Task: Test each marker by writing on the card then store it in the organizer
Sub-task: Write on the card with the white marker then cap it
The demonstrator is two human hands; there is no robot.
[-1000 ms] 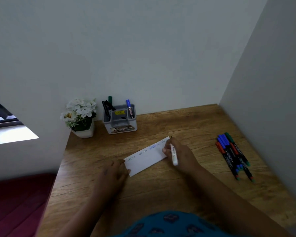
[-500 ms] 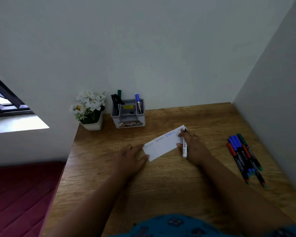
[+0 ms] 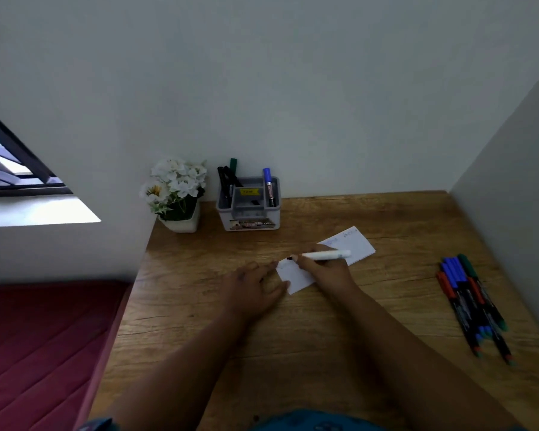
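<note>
Testing step in hand. Right hand (image 3: 327, 270) pinching white marker (image 3: 325, 255), dark tip at near-left corner of card (image 3: 353, 244). Left hand (image 3: 254, 286), fingers flat, pinning card on desk (image 3: 324, 321). Next, probably: write, then carry to organizer (image 3: 249, 209) by wall.

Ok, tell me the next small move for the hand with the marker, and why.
Probably lower the tip and write on the near-left end of the card. The right hand grips the uncapped white marker with its dark tip at that end, and the left hand steadies the card's edge.
</note>
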